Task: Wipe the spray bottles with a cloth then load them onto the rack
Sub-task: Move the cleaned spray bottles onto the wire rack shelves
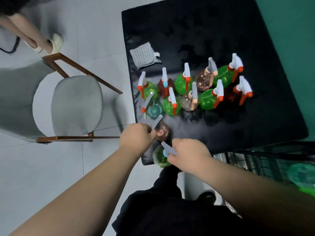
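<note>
Several spray bottles, green, red, pink and teal, stand in two rows on the black table [221, 31]. My left hand [136, 137] grips the grey spray head of a pink bottle [163, 132] at the table's near left edge. My right hand [189, 155] grips the neck of a green bottle [159, 158] with a blue collar, just below the pink one. A grey striped cloth [144, 55] lies flat at the table's far left. The black wire rack [255, 160] sits at the lower right, with a teal-green bottle [301, 174] in it.
A grey cushioned chair [75, 104] with wooden legs stands left of the table. Another person's legs and a white shoe [56, 43] are at the top left. A green wall lies to the right. My dark clothing fills the bottom centre.
</note>
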